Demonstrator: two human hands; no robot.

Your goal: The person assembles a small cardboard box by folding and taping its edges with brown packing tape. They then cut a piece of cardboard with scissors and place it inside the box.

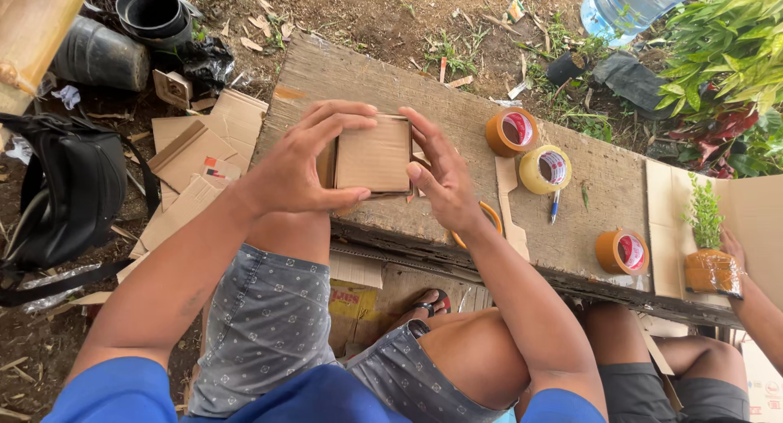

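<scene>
Both hands (pixel 367 174) clasp small cardboard box (pixel 373 155) between them; plank (pixel 603 174) beneath.

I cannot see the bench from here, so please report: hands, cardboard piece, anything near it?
Left hand and right hand grip small cardboard box from both sides, over wooden plank. Three tape rolls and a pen lie right of it, apart.

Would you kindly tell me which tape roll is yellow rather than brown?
The middle roll, beside the blue pen; the two others are brown.
</scene>
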